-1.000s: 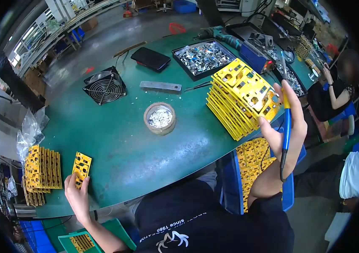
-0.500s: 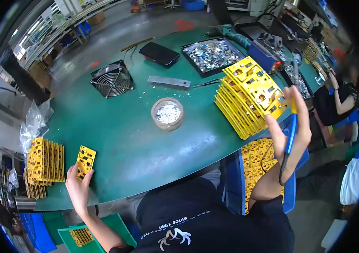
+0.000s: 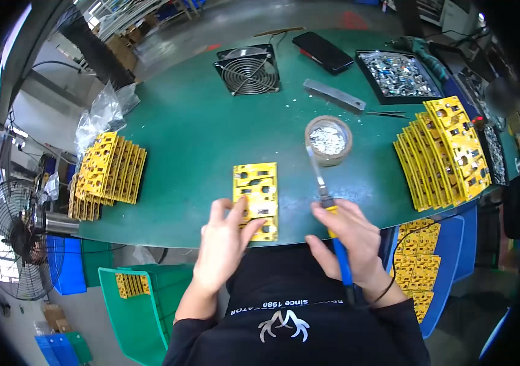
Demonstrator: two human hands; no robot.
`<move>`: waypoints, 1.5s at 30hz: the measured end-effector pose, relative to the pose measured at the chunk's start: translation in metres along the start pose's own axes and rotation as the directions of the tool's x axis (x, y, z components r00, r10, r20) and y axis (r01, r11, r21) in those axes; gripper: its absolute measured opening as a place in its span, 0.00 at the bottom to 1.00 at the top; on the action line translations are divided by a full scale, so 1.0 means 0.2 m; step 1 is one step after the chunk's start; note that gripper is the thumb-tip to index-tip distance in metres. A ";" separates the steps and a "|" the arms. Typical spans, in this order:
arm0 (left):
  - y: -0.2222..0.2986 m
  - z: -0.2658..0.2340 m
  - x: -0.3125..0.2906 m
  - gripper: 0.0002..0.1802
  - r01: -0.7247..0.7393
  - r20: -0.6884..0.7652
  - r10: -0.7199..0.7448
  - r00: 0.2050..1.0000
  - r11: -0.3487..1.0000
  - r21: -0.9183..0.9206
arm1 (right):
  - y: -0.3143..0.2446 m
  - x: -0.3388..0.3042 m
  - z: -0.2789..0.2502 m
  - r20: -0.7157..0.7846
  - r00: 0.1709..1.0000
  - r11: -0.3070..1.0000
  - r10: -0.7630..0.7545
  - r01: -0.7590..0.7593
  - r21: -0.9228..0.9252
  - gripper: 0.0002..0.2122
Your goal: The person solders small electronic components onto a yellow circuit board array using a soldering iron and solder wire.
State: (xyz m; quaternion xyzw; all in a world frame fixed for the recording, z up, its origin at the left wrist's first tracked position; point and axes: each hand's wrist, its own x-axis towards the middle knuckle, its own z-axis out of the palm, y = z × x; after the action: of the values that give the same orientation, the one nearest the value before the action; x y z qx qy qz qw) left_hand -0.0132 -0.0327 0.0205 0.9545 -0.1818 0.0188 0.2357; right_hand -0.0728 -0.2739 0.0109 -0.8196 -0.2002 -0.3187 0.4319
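Yellow board (image 3: pixel 263 201): flat on the green table (image 3: pixel 180 134), long side pointing away from the person, near end at the table's edge, straight in front of the body. Presumably set there for short reach and a square view down.

Left hand (image 3: pixel 218 244) grasping it, forefinger and thumb laid over its lower half. Reads as steadying; far end left uncovered.

Right hand (image 3: pixel 354 244) closed round a pen-shaped iron (image 3: pixel 341 261), blue and yellow handle, held much like a pencil, shaft pointing up and away. That grip likely keeps fingers off the metal end. Tip overlaps the tan ring-shaped pot (image 3: pixel 331 160) in view; contact with the rim cannot be judged from this angle. Pot holds silvery flakes, placed just beyond the right hand, within easy reach.

Further out: stack of yellow boards at right (image 3: pixel 460 146), another at left (image 3: pixel 112 168), both standing tilted, probably to keep the middle free. Square fan (image 3: pixel 249 76) beyond the board; dark tray (image 3: pixel 397 101) of small metal parts, far right. More boards in the blue bin (image 3: pixel 453 274) and green bin (image 3: pixel 168 293), below table level.

Writing: white lettering and a pale antler-like emblem on the black shirt (image 3: pixel 345 332). Boards and bins show no readable labels.
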 end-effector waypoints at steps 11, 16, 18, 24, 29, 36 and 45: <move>-0.08 0.05 -0.01 0.09 -0.096 -0.127 0.071 0.989 0.973 -0.209 | 0.03 -0.06 0.27 0.055 0.995 0.996 0.083 -0.086 0.039 0.25; -0.06 0.07 -0.03 0.06 -0.146 -0.160 0.109 0.981 0.960 -0.239 | -0.01 -0.08 0.22 0.059 0.994 0.995 0.097 -0.098 0.026 0.24; -0.03 0.04 -0.03 0.05 -0.148 -0.162 0.121 0.979 0.975 -0.166 | 0.01 -0.10 0.20 0.063 0.993 0.994 0.104 -0.106 0.020 0.23; -0.02 0.08 0.01 0.08 -0.286 -0.236 0.244 0.941 0.945 -0.161 | 0.12 -0.08 0.08 -0.163 0.977 0.969 0.139 -0.168 -0.182 0.21; 0.03 0.12 0.03 0.09 -0.290 -0.213 0.265 0.941 0.952 -0.099 | 0.15 -0.05 0.06 -0.231 0.969 0.947 0.089 -0.154 -0.282 0.20; 0.05 0.16 0.04 0.10 -0.305 -0.240 0.298 0.924 0.952 0.007 | 0.05 -0.07 0.11 -0.110 0.987 0.993 0.117 -0.116 0.016 0.18; 0.07 0.18 0.02 0.12 -0.294 -0.257 0.289 0.922 0.956 0.019 | 0.03 -0.08 0.15 -0.054 0.991 0.990 0.119 -0.115 0.078 0.15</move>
State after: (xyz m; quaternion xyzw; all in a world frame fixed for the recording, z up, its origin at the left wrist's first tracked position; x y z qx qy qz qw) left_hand -0.0157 -0.0621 -0.0050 0.9039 -0.2896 0.1754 0.2614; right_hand -0.0697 -0.2521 -0.0162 -0.8035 -0.1509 -0.3087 0.4861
